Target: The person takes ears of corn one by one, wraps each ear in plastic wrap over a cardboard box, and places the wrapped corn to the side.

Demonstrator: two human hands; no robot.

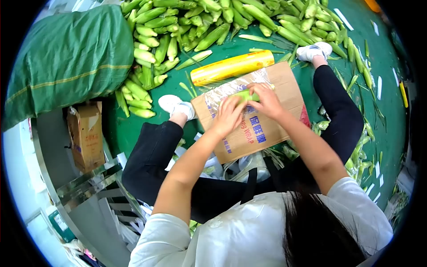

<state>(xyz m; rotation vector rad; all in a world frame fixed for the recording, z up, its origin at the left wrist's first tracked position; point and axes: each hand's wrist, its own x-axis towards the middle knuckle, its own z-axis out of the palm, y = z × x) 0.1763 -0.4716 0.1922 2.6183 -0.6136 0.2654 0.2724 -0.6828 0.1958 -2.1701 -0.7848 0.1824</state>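
A broad piece of cardboard bears clear film and, between both equally near hands, an ear of corn — long axis roughly left to right. The right hand bends thumb and fingers around one end; the left hand curls loosely over the other — grip unclear.
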